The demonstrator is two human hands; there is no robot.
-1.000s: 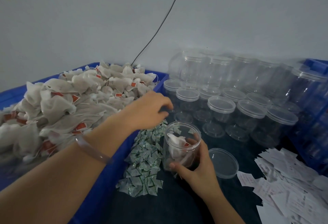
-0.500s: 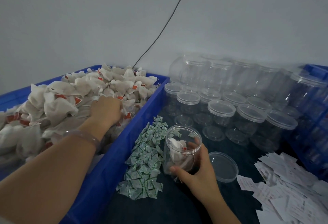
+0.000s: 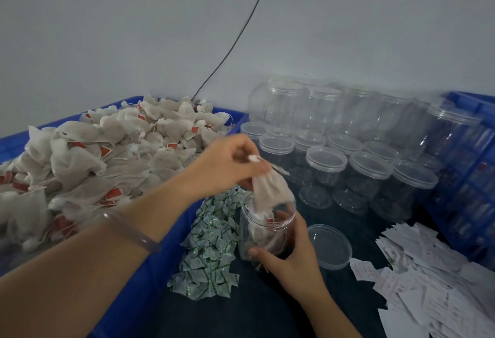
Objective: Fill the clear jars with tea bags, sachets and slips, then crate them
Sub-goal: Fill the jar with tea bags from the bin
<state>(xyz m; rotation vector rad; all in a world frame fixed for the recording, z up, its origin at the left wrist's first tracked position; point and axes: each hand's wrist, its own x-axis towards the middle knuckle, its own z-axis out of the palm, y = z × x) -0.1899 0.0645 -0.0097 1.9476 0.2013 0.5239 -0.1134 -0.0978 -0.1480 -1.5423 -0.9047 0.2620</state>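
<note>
Left hand point(image 3: 227, 166) pinches a tea bag point(image 3: 270, 189), which hangs over the mouth of an open clear jar point(image 3: 263, 233). Right hand point(image 3: 289, 253) grips that jar from the right side; more tea bags already inside. Loose lid point(image 3: 330, 246) lies just right of the jar. Green-white sachets point(image 3: 211, 244) piled to its left, against the blue crate point(image 3: 150, 270) heaped with tea bags. Paper slips point(image 3: 434, 278) lower right. Lidded empty jars point(image 3: 348, 161) stand behind.

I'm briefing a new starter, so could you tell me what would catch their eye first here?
The left hand dangles a tea bag over the open jar that the right hand holds at centre. Left of it a blue crate is heaped with tea bags; behind stand rows of lidded clear jars.
</note>
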